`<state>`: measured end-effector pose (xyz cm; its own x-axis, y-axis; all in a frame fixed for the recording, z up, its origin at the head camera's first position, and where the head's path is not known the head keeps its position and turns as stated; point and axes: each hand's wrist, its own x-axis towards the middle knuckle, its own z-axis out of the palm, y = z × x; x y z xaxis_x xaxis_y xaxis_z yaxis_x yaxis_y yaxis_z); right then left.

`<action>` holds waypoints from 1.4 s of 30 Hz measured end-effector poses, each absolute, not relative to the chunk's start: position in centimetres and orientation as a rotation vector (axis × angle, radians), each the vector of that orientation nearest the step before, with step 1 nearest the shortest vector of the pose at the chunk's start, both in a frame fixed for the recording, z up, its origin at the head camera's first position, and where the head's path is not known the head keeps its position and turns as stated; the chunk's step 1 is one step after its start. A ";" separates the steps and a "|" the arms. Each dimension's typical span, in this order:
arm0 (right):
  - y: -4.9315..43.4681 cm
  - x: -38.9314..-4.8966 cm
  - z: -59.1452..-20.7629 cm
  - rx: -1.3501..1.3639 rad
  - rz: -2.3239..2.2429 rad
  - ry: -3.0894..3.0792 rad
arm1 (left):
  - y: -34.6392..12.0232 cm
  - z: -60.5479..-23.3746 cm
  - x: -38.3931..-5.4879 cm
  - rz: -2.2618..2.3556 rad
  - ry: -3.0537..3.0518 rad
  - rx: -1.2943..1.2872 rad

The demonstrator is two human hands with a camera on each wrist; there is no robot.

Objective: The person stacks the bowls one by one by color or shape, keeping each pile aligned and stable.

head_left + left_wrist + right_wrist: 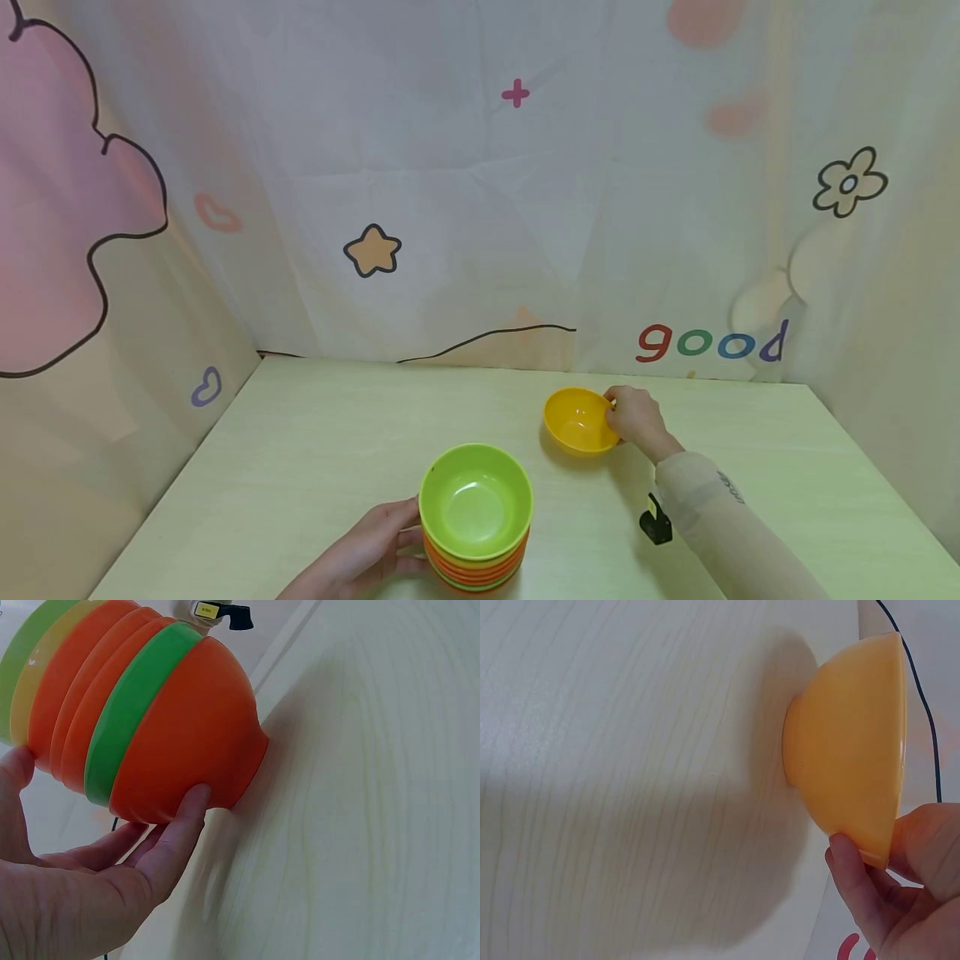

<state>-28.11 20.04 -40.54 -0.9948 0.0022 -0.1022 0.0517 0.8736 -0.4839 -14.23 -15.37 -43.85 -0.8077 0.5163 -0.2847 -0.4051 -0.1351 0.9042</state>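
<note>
A stack of bowls [476,500] stands in the front middle of the table, a light green one on top. In the left wrist view a yellow bowl [31,682], orange bowls and a darker green bowl [135,712] follow, down to an orange bowl [191,731] at the bottom. My left hand [378,542] touches the stack's left side, thumb near the upper rims and fingertips against the bottom bowl. Farther back and right, my right hand [637,421] pinches the rim of a yellow bowl [577,423], thumb inside, fingers outside. Whether its foot touches the table I cannot tell.
The pale wood-grain table [337,433] meets a printed cloth backdrop [450,208] behind and at both sides. A small black device [656,521] sits at the right wrist, below the sleeve [720,508].
</note>
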 end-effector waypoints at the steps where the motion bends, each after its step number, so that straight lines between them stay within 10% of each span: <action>1: 20.0 -28.1 -40.5 0.041 -0.766 2.945 | -15.4 -43.8 -14.2 1.991 1.537 0.129; 42: 19.7 -27.2 -39.4 -0.107 -0.757 2.981 | -15.6 -44.0 -14.3 1.971 1.523 0.128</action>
